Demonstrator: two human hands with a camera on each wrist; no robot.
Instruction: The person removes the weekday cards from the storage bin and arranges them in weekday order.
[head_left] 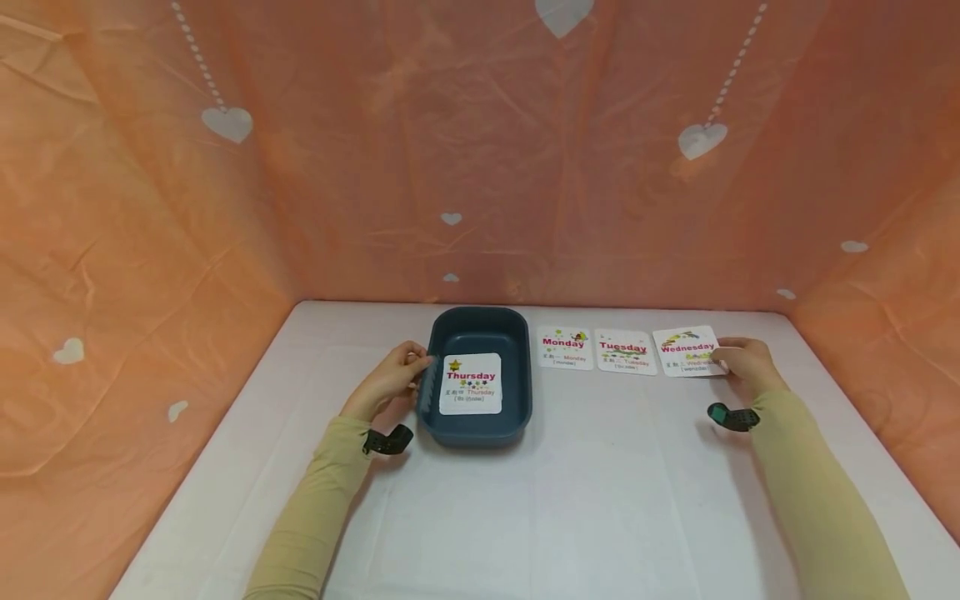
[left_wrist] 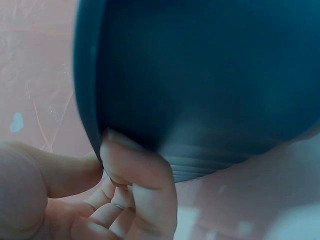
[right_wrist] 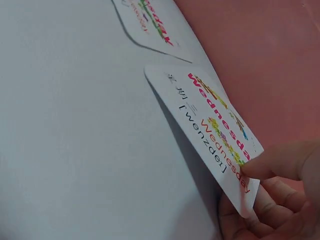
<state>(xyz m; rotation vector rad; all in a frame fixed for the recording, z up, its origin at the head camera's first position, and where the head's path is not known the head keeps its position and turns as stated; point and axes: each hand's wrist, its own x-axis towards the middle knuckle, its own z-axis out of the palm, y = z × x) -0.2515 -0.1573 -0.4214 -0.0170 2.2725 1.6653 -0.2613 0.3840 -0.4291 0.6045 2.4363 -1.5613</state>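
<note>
My left hand [head_left: 390,379] pinches the left wall of a dark blue-grey plastic tray [head_left: 472,432], thumb and index finger on either side of the rim [left_wrist: 86,75] in the left wrist view. Inside the tray lies a white card reading Thursday [head_left: 471,398]. At the right, my right hand [head_left: 750,362] pinches the right edge of the Wednesday card [head_left: 686,354], its thumb on the printed face. In the right wrist view that card [right_wrist: 200,130] tilts, its held edge raised above the table. Left of it the Tuesday card [head_left: 626,352] lies flat.
A Monday card [head_left: 565,347] lies between the tray and the Tuesday card, all in one row near the back edge. The white-covered table [head_left: 570,517] is enclosed by orange curtains [head_left: 450,150] with white hearts at the back and sides. Each wrist wears a small black device.
</note>
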